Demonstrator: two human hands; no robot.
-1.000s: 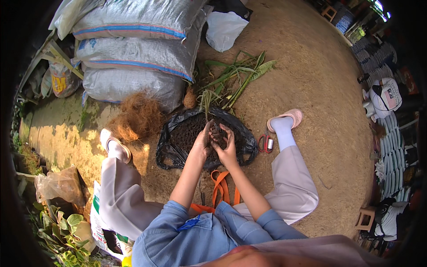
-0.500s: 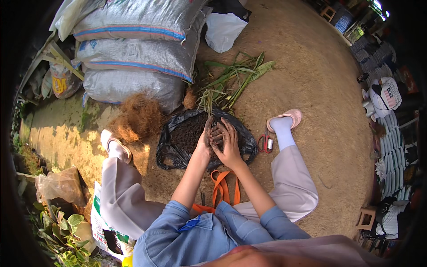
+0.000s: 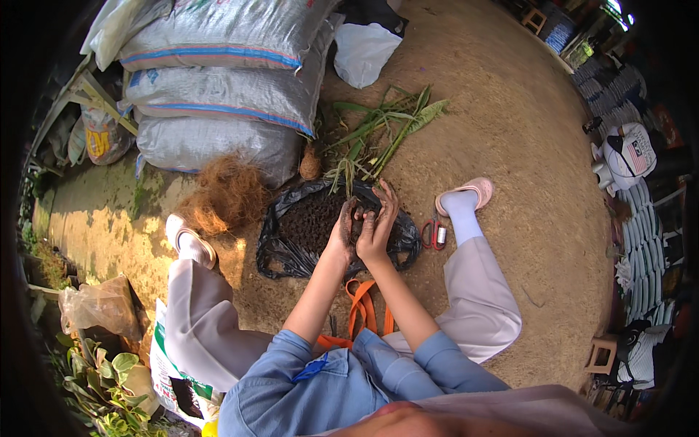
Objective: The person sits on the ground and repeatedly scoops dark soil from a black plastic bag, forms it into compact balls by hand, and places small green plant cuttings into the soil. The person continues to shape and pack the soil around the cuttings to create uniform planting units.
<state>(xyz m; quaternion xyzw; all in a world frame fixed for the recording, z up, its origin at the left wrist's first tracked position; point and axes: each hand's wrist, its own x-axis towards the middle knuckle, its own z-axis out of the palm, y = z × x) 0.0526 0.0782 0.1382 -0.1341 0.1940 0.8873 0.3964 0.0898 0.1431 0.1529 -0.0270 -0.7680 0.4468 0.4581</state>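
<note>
My left hand [image 3: 341, 231] cups inward, fingers partly bent, facing my likewise curved right hand [image 3: 379, 227]; a dark clump [image 3: 356, 227] shows between the palms, though I can't tell whether either grips it. On the ground I see brown fibre [image 3: 224, 193], then black plastic [image 3: 271, 255] bearing dark soil [image 3: 309, 222] beneath the hands, then red-handled scissors [image 3: 438, 236].

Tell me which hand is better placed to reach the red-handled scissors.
Right, most likely. The scissors lie on the ground just right of the black bag, nearer the right hand than the left hand. Both are cupped together over the soil, so it may need freeing first.
</note>
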